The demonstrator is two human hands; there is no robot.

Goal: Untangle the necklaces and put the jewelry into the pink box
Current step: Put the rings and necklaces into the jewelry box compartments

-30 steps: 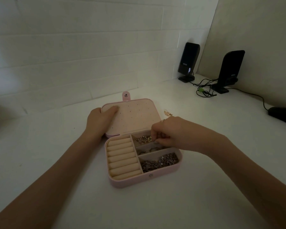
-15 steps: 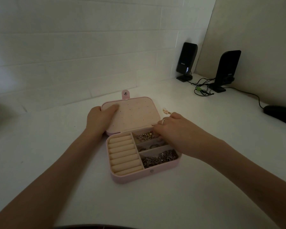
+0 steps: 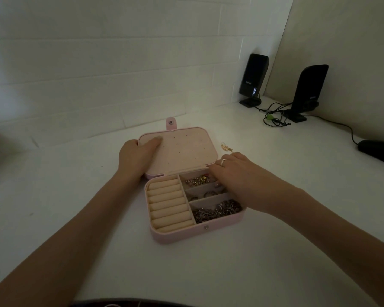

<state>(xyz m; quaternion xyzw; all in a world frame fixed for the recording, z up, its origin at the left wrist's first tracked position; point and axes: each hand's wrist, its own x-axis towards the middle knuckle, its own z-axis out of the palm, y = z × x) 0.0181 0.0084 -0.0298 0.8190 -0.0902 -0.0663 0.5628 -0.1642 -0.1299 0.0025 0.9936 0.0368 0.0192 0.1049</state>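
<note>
Box: my open pink hinged jewelry box (image 3: pixel 177 237), centre table.
Left hand (image 3: pixel 136 157): flat, fingers straight, steadying lid.
Right hand (image 3: pixel 237 173): over far-right compartment; grip unclear.
Jewelry: tangled silver chains (image 3: pixel 217 210), near-right compartment; gold piece (image 3: pixel 226 148) outside, right.
Advice: keep lid pinned, fetch gold piece next.

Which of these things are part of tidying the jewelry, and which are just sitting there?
Part of the job: pink box, held open by the left hand; jewelry inside; gold piece on the table; right hand over the box.

Just lying about: two black speakers, cables, mouse.
</note>
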